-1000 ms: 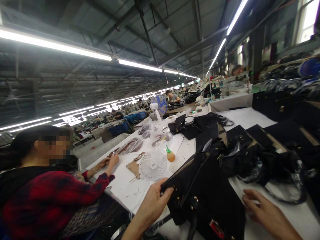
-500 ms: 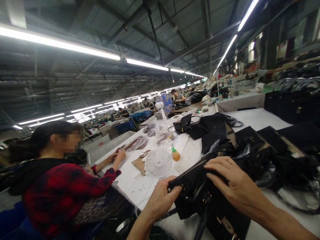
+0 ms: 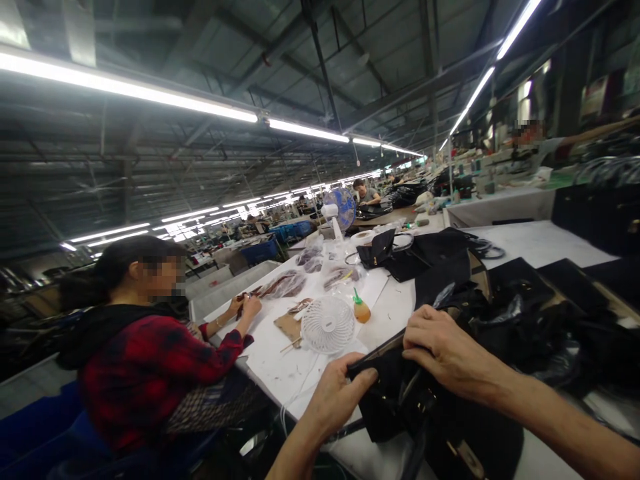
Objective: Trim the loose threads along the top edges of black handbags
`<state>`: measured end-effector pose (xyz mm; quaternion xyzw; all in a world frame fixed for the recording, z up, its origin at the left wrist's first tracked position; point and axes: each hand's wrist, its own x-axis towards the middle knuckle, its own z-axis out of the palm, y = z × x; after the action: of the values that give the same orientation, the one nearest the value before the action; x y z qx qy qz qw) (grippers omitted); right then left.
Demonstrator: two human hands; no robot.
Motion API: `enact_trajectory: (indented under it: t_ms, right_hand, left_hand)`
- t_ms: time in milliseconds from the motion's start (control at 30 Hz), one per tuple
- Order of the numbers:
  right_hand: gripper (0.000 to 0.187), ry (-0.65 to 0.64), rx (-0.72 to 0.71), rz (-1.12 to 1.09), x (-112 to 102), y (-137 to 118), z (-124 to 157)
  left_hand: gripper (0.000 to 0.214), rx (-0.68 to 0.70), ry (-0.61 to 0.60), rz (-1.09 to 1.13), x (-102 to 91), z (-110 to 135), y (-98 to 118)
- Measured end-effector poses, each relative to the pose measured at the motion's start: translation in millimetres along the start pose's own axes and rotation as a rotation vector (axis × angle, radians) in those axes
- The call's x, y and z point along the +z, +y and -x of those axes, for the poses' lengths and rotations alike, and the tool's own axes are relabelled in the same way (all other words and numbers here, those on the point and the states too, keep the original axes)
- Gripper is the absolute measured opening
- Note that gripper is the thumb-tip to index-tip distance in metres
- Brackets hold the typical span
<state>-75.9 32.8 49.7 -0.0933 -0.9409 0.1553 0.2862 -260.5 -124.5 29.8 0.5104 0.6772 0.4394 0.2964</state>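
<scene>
A black handbag (image 3: pixel 395 383) with gold-coloured metal fittings lies tilted at the near table edge, in front of me. My left hand (image 3: pixel 340 393) pinches the left end of its top edge, thumb on the near side and fingers behind. Further right along the same edge, my right hand (image 3: pixel 440 340) is closed with bent fingers, gripping the rim. Its fingertips are partly hidden by the bag. A dark strap hangs down over the bag's near side, and a gold clasp (image 3: pixel 465 460) shows low on the black material.
A white fan (image 3: pixel 329 325) and a glue bottle (image 3: pixel 361 309) with a green tip stand beyond my left hand. More black bags (image 3: pixel 520 287) are heaped on the right. On the left, a co-worker in a red checked shirt (image 3: pixel 150 380) handles brown pieces at the white table (image 3: pixel 270 363).
The view has swung slightly left, so the scene sits further right. My right hand's fingers, stretched over the bag's edge before, are now curled in around it. The left hand keeps its hold.
</scene>
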Motion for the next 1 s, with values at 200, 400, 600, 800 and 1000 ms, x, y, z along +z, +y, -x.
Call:
enact_trajectory:
  t_ms: [200, 400, 600, 800, 1000]
  right_hand:
    - [0.017, -0.030, 0.024, -0.004, 10.2, -7.3, -3.8]
    - [0.025, -0.016, 0.080, 0.090, 20.2, -12.2, -12.8]
    - [0.023, 0.043, 0.156, 0.171, 24.4, -17.5, -13.1]
    - [0.023, 0.055, 0.162, 0.209, 26.2, -20.8, -11.6]
    - [0.021, 0.062, 0.156, 0.255, 28.3, -21.3, -14.0]
  left_hand:
    - [0.030, -0.009, 0.009, 0.052, 3.5, -0.6, -1.9]
    - [0.027, -0.012, 0.060, 0.030, 5.8, -5.4, -1.9]
    - [0.026, -0.010, 0.063, 0.058, 8.2, -8.3, 0.7]
    - [0.024, -0.013, 0.089, 0.084, 9.3, -8.5, 1.2]
    - [0.024, -0.013, 0.085, 0.136, 10.8, -10.4, -1.5]
